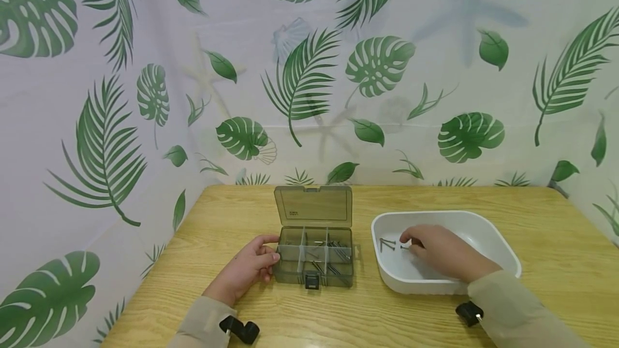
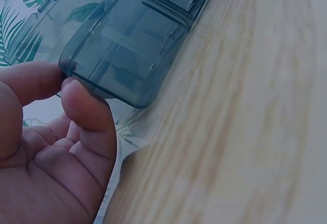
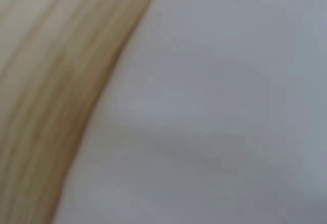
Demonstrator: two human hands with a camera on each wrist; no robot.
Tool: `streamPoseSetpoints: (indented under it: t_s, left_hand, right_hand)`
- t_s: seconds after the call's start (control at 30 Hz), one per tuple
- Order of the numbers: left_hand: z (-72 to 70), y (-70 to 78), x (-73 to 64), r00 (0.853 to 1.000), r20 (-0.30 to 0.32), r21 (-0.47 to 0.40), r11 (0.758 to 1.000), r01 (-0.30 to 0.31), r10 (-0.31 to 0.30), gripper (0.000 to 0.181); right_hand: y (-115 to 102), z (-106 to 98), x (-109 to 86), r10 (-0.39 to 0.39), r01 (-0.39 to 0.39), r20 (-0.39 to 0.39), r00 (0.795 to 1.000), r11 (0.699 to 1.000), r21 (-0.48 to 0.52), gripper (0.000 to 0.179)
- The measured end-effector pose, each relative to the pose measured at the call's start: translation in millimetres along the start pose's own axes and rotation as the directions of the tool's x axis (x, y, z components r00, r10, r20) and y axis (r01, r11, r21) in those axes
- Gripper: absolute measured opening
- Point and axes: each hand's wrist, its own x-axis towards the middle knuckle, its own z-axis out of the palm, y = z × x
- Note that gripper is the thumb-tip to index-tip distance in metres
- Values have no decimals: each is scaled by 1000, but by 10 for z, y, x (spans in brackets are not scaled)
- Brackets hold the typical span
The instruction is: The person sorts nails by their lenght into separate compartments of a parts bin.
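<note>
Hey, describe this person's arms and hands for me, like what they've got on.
The left hand and right hand are bare, with no gloves or rings visible. The left sleeve and right sleeve are plain beige, reaching about the wrists. A small black device sits at each wrist: left device, right device. No cables show.

My L hand [image 1: 247, 263]: thumb [image 2: 86, 105] and index finger [image 2: 36, 82] bent, pinching. My R hand [image 1: 437, 248]: back up, fingers [image 1: 412, 231] bent downwd., grip unclear. L forearm [image 1: 205, 321] angled in fr. lower L, R forearm [image 1: 517, 305] fr. lower R.
</note>
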Motion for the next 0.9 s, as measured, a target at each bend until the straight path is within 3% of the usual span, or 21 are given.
streamPoseSetpoints:
  t_s: [0.5,0.9]
  left_hand:
    - [-9,-14,19,1000,-4,-9,1000,9,-9,52]
    - [1,19,-7,1000,8,-13,1000,22,-22,52]
  right_hand:
    - [-494,-108,93,-117,121,-68,991,991,61,13]
    - [-980,65,306,-205,209,-99,974,977,36,9]
